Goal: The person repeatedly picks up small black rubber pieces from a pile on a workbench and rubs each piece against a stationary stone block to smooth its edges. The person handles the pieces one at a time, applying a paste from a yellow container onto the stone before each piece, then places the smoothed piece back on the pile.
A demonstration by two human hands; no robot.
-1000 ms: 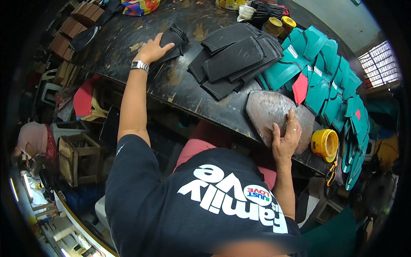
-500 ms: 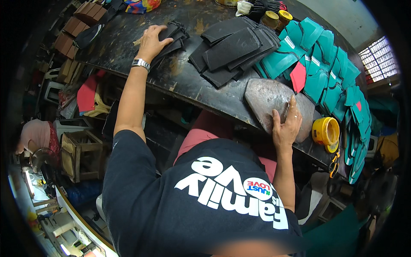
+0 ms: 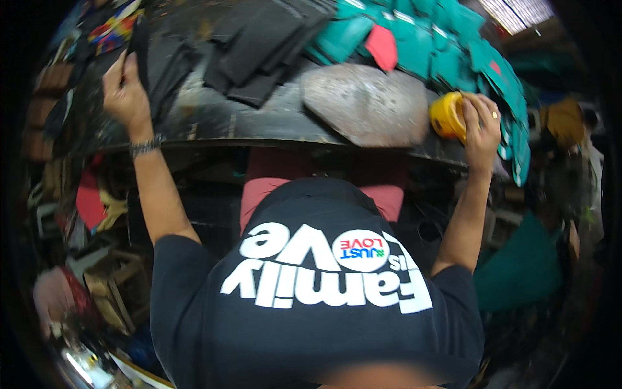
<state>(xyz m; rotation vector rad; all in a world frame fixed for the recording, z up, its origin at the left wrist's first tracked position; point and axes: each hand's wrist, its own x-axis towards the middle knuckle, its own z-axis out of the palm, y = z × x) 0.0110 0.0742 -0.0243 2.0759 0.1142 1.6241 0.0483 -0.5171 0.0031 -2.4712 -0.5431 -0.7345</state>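
Observation:
My left hand (image 3: 127, 94) is raised over the left part of the table, fingers closed on a dark strip-like piece (image 3: 139, 55) that stands up from them; motion blur softens its outline. Beside it lie more black fabric pieces (image 3: 170, 68). At the right, my right hand (image 3: 483, 133) has its bent fingers over the rim of a yellow tub (image 3: 446, 117). Those fingertips are partly hidden at the tub's mouth. A worn, angular slab (image 3: 366, 107) rests by the table's front edge, left of the tub, with neither hand on it.
A stack of black panels (image 3: 259, 55) lies mid-table. Overlapping teal pieces (image 3: 414, 48) spread along the right side, a red piece (image 3: 382, 47) among them. The dark table (image 3: 214, 129) ends just ahead of my lap. A wooden stool (image 3: 116, 285) stands on the lower left.
My right hand has left the slab and moved right to the yellow tub. My left hand has lifted from the small black pile with a dark piece. The view has shifted.

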